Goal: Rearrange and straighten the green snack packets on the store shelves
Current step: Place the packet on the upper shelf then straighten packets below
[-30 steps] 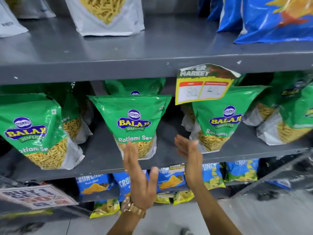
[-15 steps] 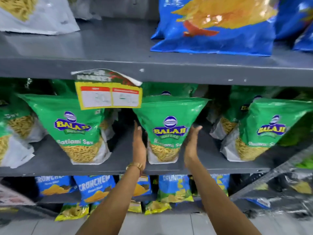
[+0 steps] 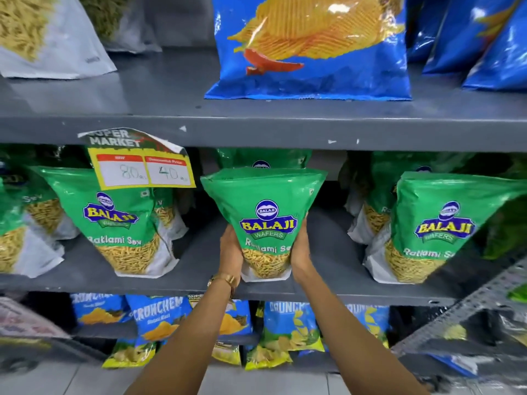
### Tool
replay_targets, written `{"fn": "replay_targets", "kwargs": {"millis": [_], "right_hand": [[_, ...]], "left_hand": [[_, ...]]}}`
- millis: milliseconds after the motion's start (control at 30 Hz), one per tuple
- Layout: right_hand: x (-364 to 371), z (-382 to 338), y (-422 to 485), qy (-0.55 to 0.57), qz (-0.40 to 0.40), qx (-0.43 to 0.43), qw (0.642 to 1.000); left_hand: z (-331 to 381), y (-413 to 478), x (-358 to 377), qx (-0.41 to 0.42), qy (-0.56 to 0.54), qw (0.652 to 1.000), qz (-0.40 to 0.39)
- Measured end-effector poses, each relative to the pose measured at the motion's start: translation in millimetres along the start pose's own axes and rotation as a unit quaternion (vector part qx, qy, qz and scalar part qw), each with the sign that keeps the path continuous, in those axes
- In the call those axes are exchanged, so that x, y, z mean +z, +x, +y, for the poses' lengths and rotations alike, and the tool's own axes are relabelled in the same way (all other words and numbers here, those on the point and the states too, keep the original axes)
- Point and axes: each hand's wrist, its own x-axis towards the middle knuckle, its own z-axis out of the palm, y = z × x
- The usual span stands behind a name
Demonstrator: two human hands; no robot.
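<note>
A green Balaji Ratlami Sev packet [image 3: 266, 212] stands upright at the front of the grey middle shelf [image 3: 199, 286]. My left hand [image 3: 230, 249] presses its lower left side and my right hand [image 3: 301, 249] its lower right side, so both grip it. Another green packet [image 3: 262, 159] stands behind it, mostly hidden. A leaning green packet [image 3: 119, 220] sits to the left and another green packet [image 3: 436, 226] to the right, each with more packets behind.
A yellow price tag [image 3: 142, 163] hangs from the upper shelf edge. Blue chip bags [image 3: 308, 44] and white sev bags [image 3: 42, 32] stand on the top shelf. Blue Crunchem packets [image 3: 159, 317] fill the shelf below. A slotted metal upright [image 3: 467, 312] crosses the lower right.
The view shifted right along the shelf. Both hands rose from below the shelf edge and closed on the sides of the middle green packet, now held upright.
</note>
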Motion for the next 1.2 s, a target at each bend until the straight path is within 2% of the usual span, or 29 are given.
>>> {"fn": "replay_targets", "kwargs": {"millis": [167, 300, 367, 467, 600, 667, 767, 867, 933, 1067, 1133, 1200], "right_hand": [[7, 2, -6, 0.026, 0.012, -0.006, 1.000], [13, -3, -21, -0.011, 0.033, -0.007, 0.999], [11, -4, -29, -0.022, 0.045, -0.011, 0.999], [0, -7, -50, -0.004, 0.105, -0.015, 0.994], [-33, 6, -91, 0.049, 0.167, -0.041, 0.984], [-55, 10, -107, 0.065, 0.216, -0.061, 0.972], [-88, 1, -113, 0.050, 0.309, -0.109, 0.943], [-123, -20, -100, 0.024, 0.392, -0.150, 0.908], [-146, -37, -89, -0.014, 0.422, -0.172, 0.890], [-194, -57, -59, -0.056, 0.428, -0.194, 0.881], [-215, -68, -43, -0.031, 0.394, -0.173, 0.902], [-234, -80, -29, 0.019, 0.326, -0.141, 0.935]], "left_hand": [[4, 1, -8, 0.032, 0.022, 0.999, -0.001], [5, 8, -16, 0.035, 0.053, 0.998, -0.001], [8, 5, -17, 0.033, 0.046, 0.998, 0.035], [11, -24, -20, 0.037, 0.016, 0.991, 0.125], [-16, -86, -18, 0.119, 0.039, 0.983, 0.135], [-33, -119, -5, 0.166, 0.073, 0.977, 0.112], [-43, -164, 30, 0.219, 0.090, 0.972, 0.004], [-43, -176, 72, 0.217, 0.120, 0.964, -0.094], [-43, -164, 98, 0.197, 0.132, 0.964, -0.122], [-46, -129, 150, 0.130, 0.117, 0.976, -0.133], [-48, -113, 174, 0.096, 0.104, 0.981, -0.131], [-50, -99, 197, 0.064, 0.067, 0.988, -0.126]]}}
